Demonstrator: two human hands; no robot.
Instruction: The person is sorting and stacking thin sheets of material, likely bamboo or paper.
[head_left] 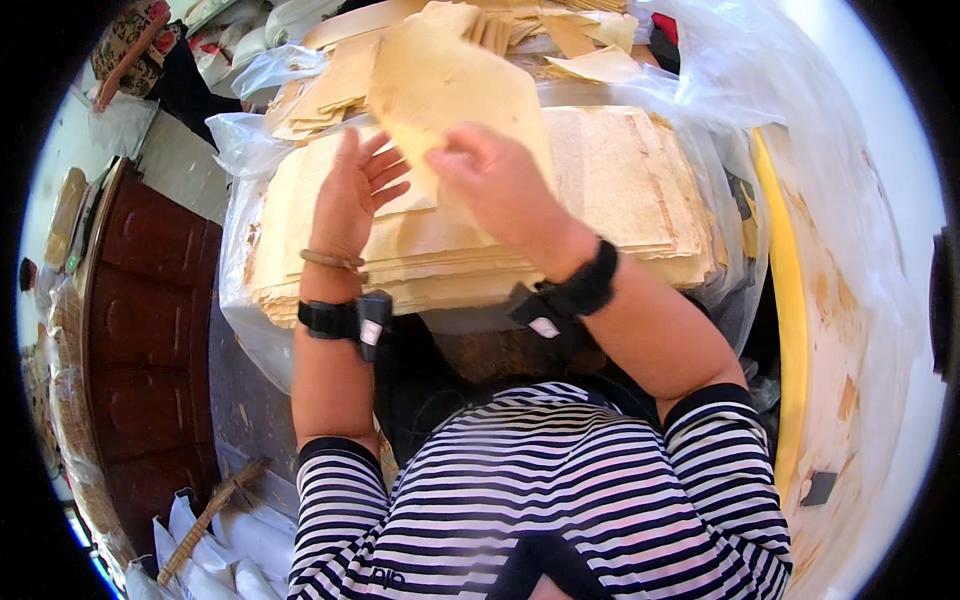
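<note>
A thin tan sheet, perhaps paper or veneer, is raised above the stack in front of me. My right hand is closed on its near edge, fingers pinched together and slightly blurred. Just left of the sheet, my left hand has its fingers spread and holds nothing. Beneath both hands lies a broad, thick stack of pale tan sheets with rough edges. More loose tan sheets are heaped beyond the stack.
Clear plastic film surrounds the stack. A dark red wooden cabinet stands at left, with white sacks near its foot. A yellow strip edges a pale surface at right. Another person is at the far left.
</note>
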